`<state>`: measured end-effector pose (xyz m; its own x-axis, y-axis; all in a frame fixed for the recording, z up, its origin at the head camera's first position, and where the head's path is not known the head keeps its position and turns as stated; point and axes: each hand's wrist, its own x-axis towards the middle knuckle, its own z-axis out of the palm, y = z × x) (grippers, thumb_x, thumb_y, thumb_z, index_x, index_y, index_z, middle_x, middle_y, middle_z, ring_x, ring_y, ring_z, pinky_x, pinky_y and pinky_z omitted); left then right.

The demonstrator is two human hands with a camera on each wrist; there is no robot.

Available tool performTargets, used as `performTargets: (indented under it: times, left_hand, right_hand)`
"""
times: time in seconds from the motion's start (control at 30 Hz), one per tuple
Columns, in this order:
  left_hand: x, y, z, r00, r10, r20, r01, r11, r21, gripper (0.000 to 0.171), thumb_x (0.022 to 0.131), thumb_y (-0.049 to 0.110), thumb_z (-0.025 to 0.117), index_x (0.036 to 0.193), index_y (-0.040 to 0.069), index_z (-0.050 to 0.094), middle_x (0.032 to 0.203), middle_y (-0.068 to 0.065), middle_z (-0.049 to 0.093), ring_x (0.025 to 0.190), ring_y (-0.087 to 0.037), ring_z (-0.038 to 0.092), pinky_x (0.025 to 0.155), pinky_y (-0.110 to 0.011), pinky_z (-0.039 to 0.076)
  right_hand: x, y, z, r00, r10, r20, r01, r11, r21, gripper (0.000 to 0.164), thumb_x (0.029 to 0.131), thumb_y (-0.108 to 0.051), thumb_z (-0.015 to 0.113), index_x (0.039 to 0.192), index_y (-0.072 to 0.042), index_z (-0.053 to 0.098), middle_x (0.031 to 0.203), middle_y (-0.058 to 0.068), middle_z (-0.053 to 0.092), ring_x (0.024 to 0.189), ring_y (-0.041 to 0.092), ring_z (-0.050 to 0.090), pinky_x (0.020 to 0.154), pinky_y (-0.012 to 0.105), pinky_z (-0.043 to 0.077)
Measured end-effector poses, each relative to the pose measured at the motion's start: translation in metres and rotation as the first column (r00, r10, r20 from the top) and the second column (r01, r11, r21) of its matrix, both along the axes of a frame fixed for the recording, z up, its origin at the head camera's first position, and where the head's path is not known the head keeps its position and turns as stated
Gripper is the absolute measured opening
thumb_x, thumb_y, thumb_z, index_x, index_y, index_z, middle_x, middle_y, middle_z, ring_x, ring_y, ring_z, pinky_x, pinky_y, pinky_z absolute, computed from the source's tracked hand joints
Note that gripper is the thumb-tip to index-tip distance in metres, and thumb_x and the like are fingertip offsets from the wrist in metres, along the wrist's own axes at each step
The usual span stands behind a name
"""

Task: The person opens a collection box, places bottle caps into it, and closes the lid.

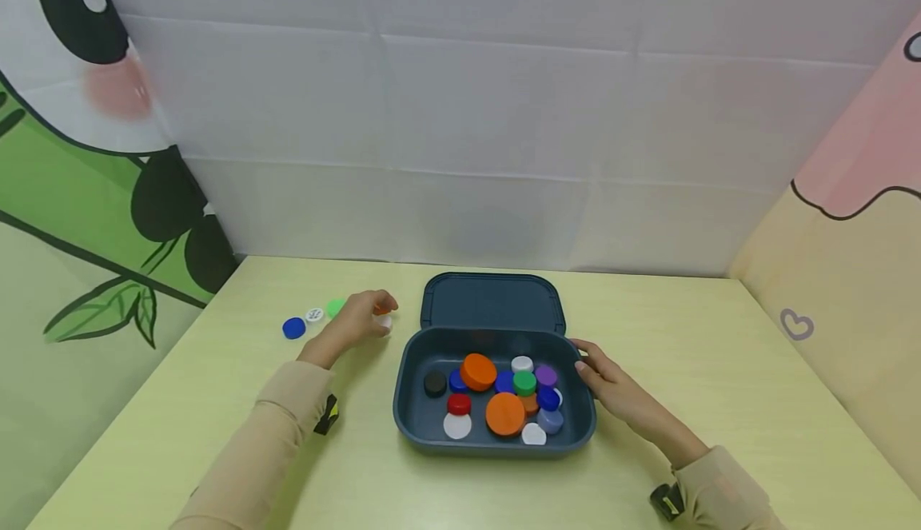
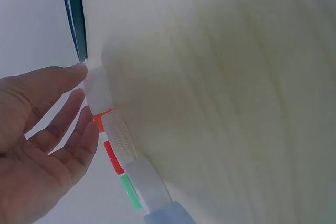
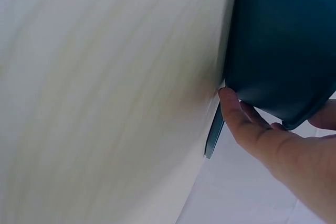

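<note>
My left hand (image 1: 357,318) reaches over the caps left of the box, thumb and fingers apart. Its thumb tip is right at the edge of a white bottle cap (image 2: 98,90), the nearest in a row. An orange cap (image 1: 381,310) shows partly under the fingers. My right hand (image 1: 612,386) grips the back right corner of a dark blue lunch box (image 1: 496,450), thumb at the rim, fingers along the outer wall (image 3: 278,51). Inside the box lie bottle caps of several colours, among them a large orange cap (image 1: 505,414) and a black cap (image 1: 435,384).
Farther left on the table (image 1: 633,298) lie a blue cap (image 1: 293,328), a small white cap (image 1: 314,315) and a light green cap (image 1: 334,307). The dark blue lid (image 1: 492,302) lies behind the box. A white wall sheet (image 1: 489,114) borders the table's far edge.
</note>
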<state>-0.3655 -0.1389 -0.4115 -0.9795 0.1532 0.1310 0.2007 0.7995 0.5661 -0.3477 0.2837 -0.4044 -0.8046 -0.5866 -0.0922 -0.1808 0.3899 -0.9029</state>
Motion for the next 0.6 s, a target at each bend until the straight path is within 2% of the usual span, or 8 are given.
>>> performTargets:
  times: [0.13, 0.2, 0.23, 0.33, 0.6]
  left_hand:
    - [-0.001, -0.001, -0.002, 1.000, -0.020, -0.007, 0.020, 0.998, -0.055, 0.028, 0.069, -0.002, 0.071, 0.095, 0.002, 0.062, 0.096, -0.014, 0.064, 0.092, -0.029, 0.060, 0.083, -0.039, 0.049]
    - [0.002, 0.001, -0.002, 1.000, -0.009, -0.005, 0.009, 0.998, -0.064, 0.027, 0.069, -0.003, 0.070, 0.095, 0.002, 0.062, 0.095, -0.015, 0.065, 0.092, -0.029, 0.060, 0.084, -0.040, 0.049]
    - [0.007, 0.006, 0.005, 1.000, 0.016, 0.018, -0.015, 0.997, -0.073, 0.026, 0.070, -0.005, 0.068, 0.095, 0.000, 0.062, 0.096, -0.016, 0.065, 0.094, -0.031, 0.059, 0.086, -0.044, 0.048]
    - [0.011, 0.008, 0.008, 0.999, 0.032, 0.014, -0.031, 0.996, -0.088, 0.027, 0.070, -0.006, 0.067, 0.096, -0.002, 0.062, 0.096, -0.018, 0.065, 0.093, -0.032, 0.059, 0.087, -0.045, 0.047]
    - [0.012, 0.008, 0.009, 0.999, 0.041, -0.003, -0.041, 0.994, -0.100, 0.026, 0.071, -0.004, 0.070, 0.096, -0.002, 0.062, 0.095, -0.017, 0.065, 0.091, -0.031, 0.058, 0.085, -0.045, 0.047]
  right_hand:
    - [0.000, 0.000, 0.000, 1.000, 0.001, 0.004, -0.001, 1.000, -0.002, 0.044, 0.100, -0.024, 0.033, 0.141, -0.012, 0.024, 0.139, 0.029, 0.033, 0.126, 0.044, 0.038, 0.097, 0.053, 0.040]
    - [0.000, 0.000, 0.000, 1.000, 0.003, 0.004, -0.003, 1.000, -0.003, 0.044, 0.100, -0.025, 0.033, 0.141, -0.012, 0.023, 0.140, 0.029, 0.032, 0.126, 0.044, 0.037, 0.097, 0.053, 0.040]
    - [0.000, 0.000, 0.000, 1.000, 0.002, 0.003, -0.002, 1.000, -0.004, 0.044, 0.100, -0.025, 0.033, 0.141, -0.012, 0.023, 0.140, 0.029, 0.032, 0.126, 0.044, 0.037, 0.097, 0.053, 0.040]
    - [0.000, -0.001, 0.000, 1.000, 0.004, 0.003, -0.004, 1.000, -0.005, 0.044, 0.100, -0.025, 0.033, 0.141, -0.012, 0.023, 0.140, 0.029, 0.032, 0.126, 0.044, 0.037, 0.097, 0.053, 0.040]
    - [-0.001, 0.000, 0.000, 1.000, 0.004, -0.002, -0.004, 1.000, 0.005, 0.044, 0.100, -0.024, 0.033, 0.141, -0.012, 0.023, 0.141, 0.028, 0.032, 0.126, 0.044, 0.037, 0.097, 0.052, 0.041]
